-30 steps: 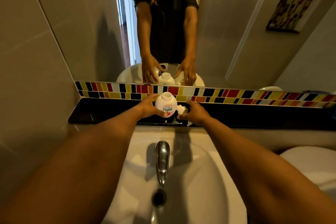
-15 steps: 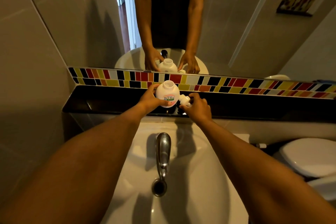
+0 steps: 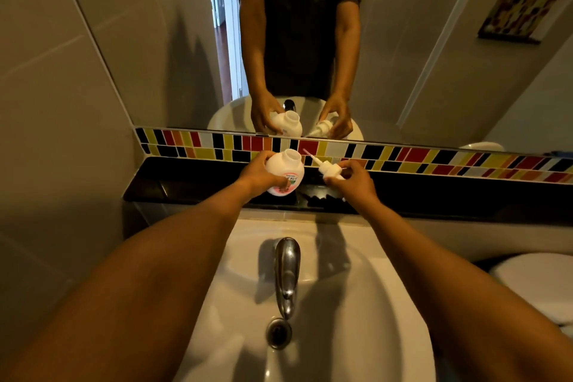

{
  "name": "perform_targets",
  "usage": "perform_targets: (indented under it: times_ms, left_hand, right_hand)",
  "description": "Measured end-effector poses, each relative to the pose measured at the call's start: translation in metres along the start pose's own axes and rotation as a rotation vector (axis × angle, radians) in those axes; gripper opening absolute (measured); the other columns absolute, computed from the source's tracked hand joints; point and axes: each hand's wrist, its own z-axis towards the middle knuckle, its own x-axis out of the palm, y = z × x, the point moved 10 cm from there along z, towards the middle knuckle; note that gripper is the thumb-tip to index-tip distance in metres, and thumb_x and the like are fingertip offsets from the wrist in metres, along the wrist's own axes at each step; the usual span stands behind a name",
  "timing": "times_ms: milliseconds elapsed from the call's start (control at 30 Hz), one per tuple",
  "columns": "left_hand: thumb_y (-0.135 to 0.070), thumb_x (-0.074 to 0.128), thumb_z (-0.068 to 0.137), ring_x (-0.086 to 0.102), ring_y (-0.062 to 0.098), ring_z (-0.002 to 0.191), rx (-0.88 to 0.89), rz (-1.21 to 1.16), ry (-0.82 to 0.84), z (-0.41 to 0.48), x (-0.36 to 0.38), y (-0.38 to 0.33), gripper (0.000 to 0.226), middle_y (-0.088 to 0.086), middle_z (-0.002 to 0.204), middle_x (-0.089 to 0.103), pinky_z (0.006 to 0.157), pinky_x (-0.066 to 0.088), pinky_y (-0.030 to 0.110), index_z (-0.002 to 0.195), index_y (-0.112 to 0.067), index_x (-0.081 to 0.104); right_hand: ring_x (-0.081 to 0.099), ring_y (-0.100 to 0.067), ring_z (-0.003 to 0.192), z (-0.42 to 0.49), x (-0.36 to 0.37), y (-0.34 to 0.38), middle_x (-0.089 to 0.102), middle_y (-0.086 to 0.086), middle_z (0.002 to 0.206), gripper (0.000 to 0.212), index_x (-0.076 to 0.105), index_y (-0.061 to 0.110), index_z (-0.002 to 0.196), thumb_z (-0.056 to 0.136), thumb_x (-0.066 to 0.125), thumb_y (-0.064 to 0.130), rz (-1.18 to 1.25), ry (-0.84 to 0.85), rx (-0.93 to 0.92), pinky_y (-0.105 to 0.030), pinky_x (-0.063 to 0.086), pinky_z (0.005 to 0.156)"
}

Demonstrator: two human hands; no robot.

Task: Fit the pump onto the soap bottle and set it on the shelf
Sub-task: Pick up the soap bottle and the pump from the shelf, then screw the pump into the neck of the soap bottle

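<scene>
A round white soap bottle [image 3: 286,168] with a pink label is held by my left hand [image 3: 259,175] above the black shelf [image 3: 192,186], tilted with its open neck up and to the right. My right hand [image 3: 353,181] grips the white pump [image 3: 330,171] just right of the bottle. The pump's thin dip tube points up and left toward the bottle's mouth, a short gap away from it. Both items are off the shelf.
A white sink [image 3: 341,304] with a chrome tap [image 3: 287,273] lies below the shelf. A band of coloured tiles [image 3: 434,161] and a mirror [image 3: 403,56] rise behind it. A white toilet lid [image 3: 539,282] sits at the right.
The pump has come up off the shelf in my right hand and its tube now shows, aimed at the bottle's mouth. The bottle has been lifted and tilted by my left hand.
</scene>
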Motion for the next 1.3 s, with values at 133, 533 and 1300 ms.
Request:
perform_targets:
  times_ms: [133,533,1300]
  left_hand:
    - [-0.012,0.083,0.067,0.051,0.033,0.123,-0.003,0.159,-0.016,-0.006,-0.028,-0.006,0.074,0.011,0.133,0.052,0.099,0.050,0.049,0.130,-0.021,0.047]
    - [-0.016,0.085,0.065,0.051,0.033,0.123,0.122,0.465,0.064,-0.046,-0.039,-0.057,0.078,0.010,0.136,0.050,0.102,0.047,0.050,0.134,-0.022,0.049]
    - [-0.021,0.083,0.070,0.063,0.028,0.113,0.122,0.375,0.199,-0.080,-0.025,-0.077,0.059,0.009,0.122,0.066,0.096,0.053,0.044,0.123,-0.015,0.059]
  right_hand:
    - [0.058,-0.022,0.106,-0.005,-0.011,0.032,0.060,-0.008,0.121,0.046,0.056,0.016,0.116,0.077,0.080,0.015,-0.075,0.070,-0.132,-0.031,0.051,0.082]
    - [0.056,-0.030,0.112,-0.055,-0.001,0.104,0.055,-0.008,0.127,0.051,0.054,0.034,0.121,0.077,0.079,0.024,-0.475,0.144,-0.407,-0.047,0.050,0.096]
    - [0.039,-0.032,0.135,-0.090,-0.016,0.131,0.039,-0.009,0.147,0.067,0.052,0.025,0.140,0.079,0.079,0.023,-0.378,0.244,-0.471,-0.043,0.039,0.109]
